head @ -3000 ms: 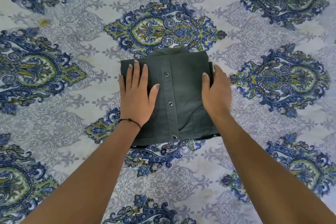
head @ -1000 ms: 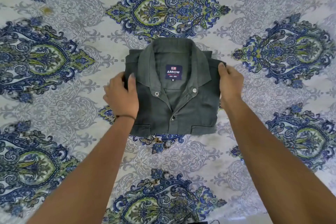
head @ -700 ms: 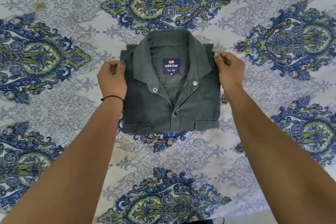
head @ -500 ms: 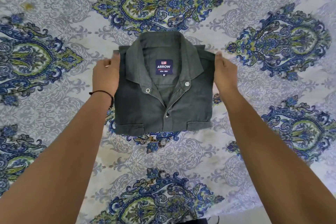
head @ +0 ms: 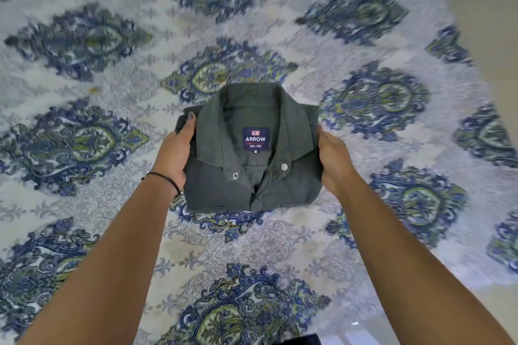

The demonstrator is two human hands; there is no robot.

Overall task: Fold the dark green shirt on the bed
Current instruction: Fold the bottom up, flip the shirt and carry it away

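The dark green shirt (head: 288, 187) is folded into a compact rectangle, collar up, with a blue brand label showing inside the neck. It appears lifted a little above the patterned bed sheet (head: 252, 246). My left hand (head: 175, 155) grips its left edge, thumb on top near the collar. My right hand (head: 333, 161) grips the right edge, fingers tucked under the fabric.
The bed sheet, white with blue and green medallions, fills most of the view. Its right edge (head: 459, 45) runs diagonally at the upper right, with pale floor (head: 493, 22) beyond. A strip of floor also shows at the bottom right.
The folded shirt was turned collar-side up, then both hands slid under its sides and raised it off the sheet. The view has swung, bringing the bed's right edge into sight.
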